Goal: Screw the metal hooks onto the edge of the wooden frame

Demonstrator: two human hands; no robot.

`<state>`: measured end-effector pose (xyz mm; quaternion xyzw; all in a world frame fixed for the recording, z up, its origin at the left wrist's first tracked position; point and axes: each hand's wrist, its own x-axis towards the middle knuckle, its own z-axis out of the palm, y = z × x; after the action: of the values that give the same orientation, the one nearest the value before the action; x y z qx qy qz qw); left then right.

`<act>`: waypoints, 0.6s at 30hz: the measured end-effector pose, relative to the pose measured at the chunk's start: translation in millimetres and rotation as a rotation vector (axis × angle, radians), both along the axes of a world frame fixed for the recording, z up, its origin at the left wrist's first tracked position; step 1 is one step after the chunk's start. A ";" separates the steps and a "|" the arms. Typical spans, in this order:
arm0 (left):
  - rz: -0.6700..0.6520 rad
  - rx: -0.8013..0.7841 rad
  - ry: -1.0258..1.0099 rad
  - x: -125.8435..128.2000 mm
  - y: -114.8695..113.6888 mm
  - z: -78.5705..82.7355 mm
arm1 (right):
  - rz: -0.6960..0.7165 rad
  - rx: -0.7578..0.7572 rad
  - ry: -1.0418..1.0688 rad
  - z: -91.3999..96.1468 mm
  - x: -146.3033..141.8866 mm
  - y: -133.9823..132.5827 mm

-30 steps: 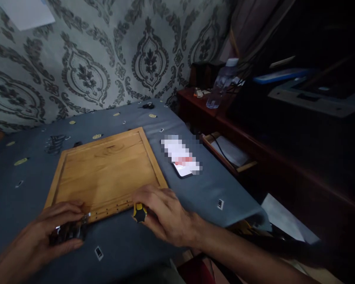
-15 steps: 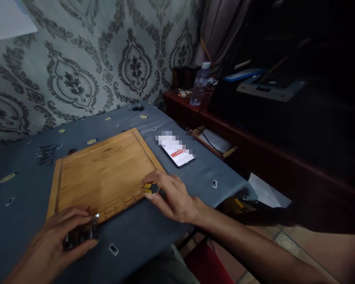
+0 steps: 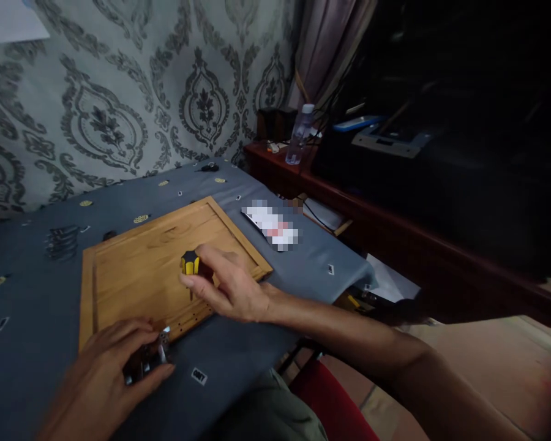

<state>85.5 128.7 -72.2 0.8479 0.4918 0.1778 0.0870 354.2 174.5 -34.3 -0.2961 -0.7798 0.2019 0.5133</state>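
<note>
With the wooden panel's [image 3: 133,275] middle as the dial's centre, the left hand [image 3: 112,361] sits at seven o'clock, half open, thumb and fingers curled around shiny metal fittings [image 3: 163,349] by the near edge. Small holes [image 3: 180,326] run along that edge, and the panel lies flat on the cloth-covered table [image 3: 298,269]. Just past three o'clock, the right hand [image 3: 239,285] is closed around a yellow-and-black screwdriver [image 3: 190,264] — shaft down over the panel, though whether its tip touches wood I cannot tell. Farther off, a phone [image 3: 269,225] lies at two o'clock; beyond, between one and two, stands a plastic bottle [image 3: 298,138].

A slipping screwdriver could score the panel, and a loosening left grip could drop the fittings.

Against half a second ago, the screwdriver has moved from the near right edge — farther in over the panel.
</note>
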 end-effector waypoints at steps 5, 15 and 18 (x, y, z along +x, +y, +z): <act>-0.041 -0.006 -0.034 3.6 0.9 3.1 | 0.068 -0.049 -0.023 -9.2 -8.5 -2.0; -0.102 0.028 -0.033 -14.2 2.3 -26.6 | -0.010 -0.139 -0.003 -20.9 -2.4 -6.8; -0.128 0.047 -0.062 -18.0 7.2 -33.6 | -0.089 -0.102 0.000 -14.5 5.5 -6.5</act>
<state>67.5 135.9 -105.8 0.8734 0.4294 0.2098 0.0933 359.7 168.0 -48.8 -0.3562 -0.7545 0.2183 0.5061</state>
